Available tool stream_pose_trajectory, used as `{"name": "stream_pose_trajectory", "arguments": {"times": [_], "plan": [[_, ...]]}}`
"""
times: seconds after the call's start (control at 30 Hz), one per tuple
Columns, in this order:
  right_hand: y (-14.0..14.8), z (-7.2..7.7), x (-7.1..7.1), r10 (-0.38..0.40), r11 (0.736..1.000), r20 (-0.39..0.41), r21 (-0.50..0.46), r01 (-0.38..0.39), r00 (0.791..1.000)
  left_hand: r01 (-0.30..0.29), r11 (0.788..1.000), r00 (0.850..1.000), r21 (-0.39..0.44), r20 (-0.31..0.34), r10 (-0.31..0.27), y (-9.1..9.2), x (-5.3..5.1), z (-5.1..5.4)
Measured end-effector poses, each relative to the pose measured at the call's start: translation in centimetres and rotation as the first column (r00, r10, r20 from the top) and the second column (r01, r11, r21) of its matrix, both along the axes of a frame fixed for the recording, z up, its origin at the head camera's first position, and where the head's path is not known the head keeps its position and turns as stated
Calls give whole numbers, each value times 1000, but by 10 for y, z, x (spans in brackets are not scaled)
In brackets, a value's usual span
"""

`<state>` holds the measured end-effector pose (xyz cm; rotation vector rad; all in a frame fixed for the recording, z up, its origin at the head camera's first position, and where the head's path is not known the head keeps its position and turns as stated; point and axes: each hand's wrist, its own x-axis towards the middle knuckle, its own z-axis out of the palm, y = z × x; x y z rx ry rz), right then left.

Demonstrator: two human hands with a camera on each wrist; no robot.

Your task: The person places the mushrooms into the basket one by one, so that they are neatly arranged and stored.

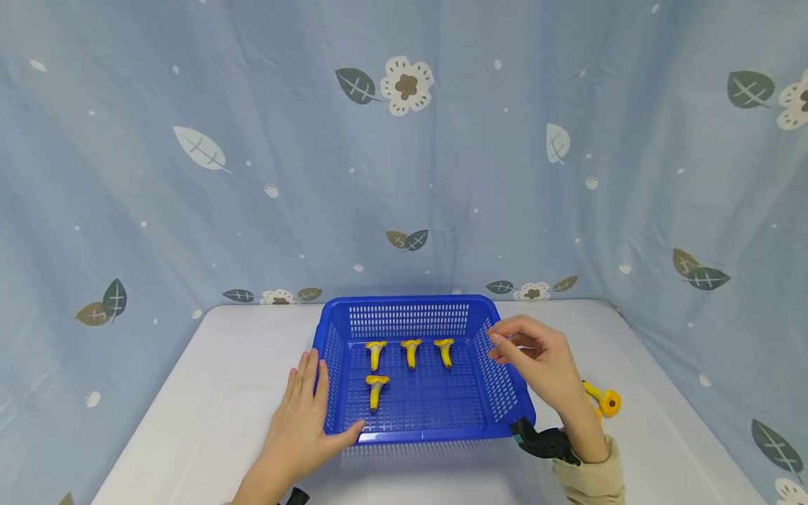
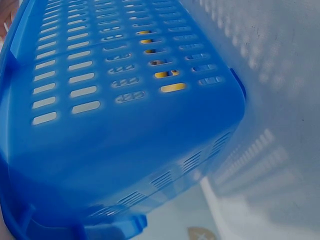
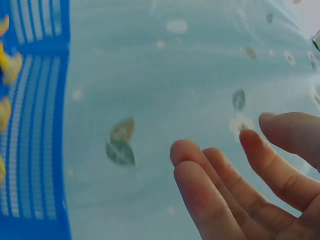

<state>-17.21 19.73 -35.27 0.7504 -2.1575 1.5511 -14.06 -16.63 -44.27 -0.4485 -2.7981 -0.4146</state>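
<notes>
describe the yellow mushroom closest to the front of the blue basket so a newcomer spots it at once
On the white table stands a blue basket with slotted walls. Inside, three yellow mushrooms form a row toward the back. The lone mushroom lies in front of the row's leftmost, the only one in the basket outside that row.

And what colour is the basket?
The basket is blue, seen best in the head view.

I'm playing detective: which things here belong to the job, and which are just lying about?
Job, it seems: blue basket; four yellow mushroom-like pieces inside; yellow pieces outside; left hand; right hand.

Just about: patterned curtain; black wristband.
</notes>
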Motion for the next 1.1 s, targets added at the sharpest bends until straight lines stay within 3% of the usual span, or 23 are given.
{"name": "stream_pose_trajectory", "arguments": {"times": [0.2, 0.43, 0.63, 0.77, 0.9, 1.0, 1.1], "plan": [[38, 8, 4, -127, 991, 20, 45, 126, 992, 0, 1000, 1000, 0, -6, 0, 1, -1, 1], [91, -5, 6, -253, 956, 77, 170, 238, 964, -1, 1000, 1000, 0, 13, 1, 1, 0, 1], [131, -26, 5, -241, 928, 33, 300, 221, 970, 4, 1000, 1000, 7, 9, -4, 0, 1, 0], [149, -40, 0, -259, 880, 26, 418, 225, 965, 10, 1000, 1000, 8, -7, -10, -1, 1, -1], [164, -52, -4, -275, 840, 113, 511, 181, 955, 17, 1000, 1000, 2, -18, -17, -1, 0, 0], [171, -59, -5, -299, 815, 218, 565, 129, 929, 17, 1000, 1000, 5, -14, -17, -1, 0, 0], [180, -68, -6, -307, 805, 293, 587, 83, 906, 16, 1000, 1000, 7, -5, -16, -1, 1, 0]]}}
